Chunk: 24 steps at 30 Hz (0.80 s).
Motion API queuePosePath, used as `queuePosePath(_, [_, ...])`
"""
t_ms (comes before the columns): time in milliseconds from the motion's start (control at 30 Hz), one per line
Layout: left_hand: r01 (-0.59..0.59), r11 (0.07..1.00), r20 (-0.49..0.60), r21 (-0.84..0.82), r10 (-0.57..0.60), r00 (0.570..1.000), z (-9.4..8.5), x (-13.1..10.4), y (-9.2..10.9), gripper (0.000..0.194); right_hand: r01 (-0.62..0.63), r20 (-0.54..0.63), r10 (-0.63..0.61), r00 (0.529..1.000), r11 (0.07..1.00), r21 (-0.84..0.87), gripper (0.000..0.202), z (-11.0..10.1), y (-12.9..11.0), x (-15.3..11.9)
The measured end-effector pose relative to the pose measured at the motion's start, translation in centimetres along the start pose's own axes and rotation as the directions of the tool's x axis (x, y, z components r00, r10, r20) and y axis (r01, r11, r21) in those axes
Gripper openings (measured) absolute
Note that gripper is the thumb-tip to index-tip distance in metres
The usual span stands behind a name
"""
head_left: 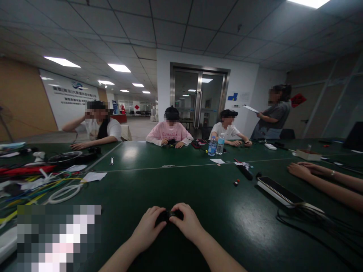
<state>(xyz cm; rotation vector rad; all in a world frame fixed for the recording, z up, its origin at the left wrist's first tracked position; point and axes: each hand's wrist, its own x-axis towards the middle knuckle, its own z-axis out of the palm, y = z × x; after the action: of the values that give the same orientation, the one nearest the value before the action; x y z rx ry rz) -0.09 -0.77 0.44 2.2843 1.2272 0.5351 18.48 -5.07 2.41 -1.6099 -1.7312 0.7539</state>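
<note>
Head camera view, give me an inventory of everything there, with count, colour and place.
Table: one, green, across view
Black part: one, black, between hands
Bottles: two, clear and blue, far side
Wrench-like tool: one, silver, far left
Cables: uncountable, mixed, left; black, right
Phone-like slab: one, black, right
Seated people: three, pink or white tops, beyond table
Standing person: one, grey top, back right
Neighbour's arms: two, bare, right
Left hand, right hand: two, bare, bottom centre

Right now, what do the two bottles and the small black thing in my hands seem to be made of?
The two bottles: likely thin plastic, clear and glossy, since they look see-through with a bluish tint.
The small black thing: perhaps hard plastic, with a faint sheen where light catches it; coated metal is possible, as your fingers hide much of it.
</note>
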Motion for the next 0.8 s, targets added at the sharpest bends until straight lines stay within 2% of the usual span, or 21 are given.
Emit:
queuePosePath(233, [0.027,1.0,0.019,-0.006,-0.027,0.999,-0.4,-0.2,0.5,0.043,-0.043,-0.06,0.051,0.997,0.99,0.137,0.021,-0.6,0.2,0.0])
queuePosePath(367, [0.037,0.999,0.026,-0.011,-0.037,0.999,-0.5,-0.3,0.7,0.043,-0.048,-0.162,0.076,0.984,0.984,0.169,0.026,-0.9,0.9,0.3])
queuePosePath(567, [0.039,0.999,0.029,0.027,-0.04,0.999,-0.5,-0.2,0.8,0.047,0.015,-0.375,0.109,0.921,0.949,0.314,0.032,-1.4,2.4,1.0])
queuePosePath(800, [0.06,0.998,0.049,0.002,-0.06,0.997,-0.7,-0.3,0.8,0.046,0.043,-0.523,0.144,0.84,0.944,0.328,0.037,-2.3,4.0,1.7])
